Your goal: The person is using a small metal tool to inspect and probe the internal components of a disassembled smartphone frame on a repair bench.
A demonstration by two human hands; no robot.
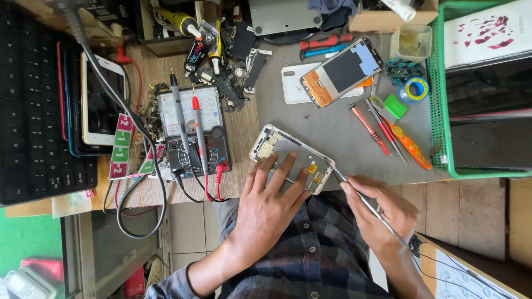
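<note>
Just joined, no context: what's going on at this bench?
A person is working on an opened phone lying at the near edge of a grey mat. The left hand presses flat on it, while the right hand holds a thin metal tool with its tip at the phone's right edge. A multimeter with its probes sits to the left, screwdrivers to the right, and another opened phone lies further back.

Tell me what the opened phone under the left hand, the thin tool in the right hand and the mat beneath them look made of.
Opened phone: pale silvery frame, likely metal, with a dull sheen.
Thin tool: slim, grey and glinting, probably steel.
Mat: flat matte grey, perhaps rubber or silicone; no shine.
</note>
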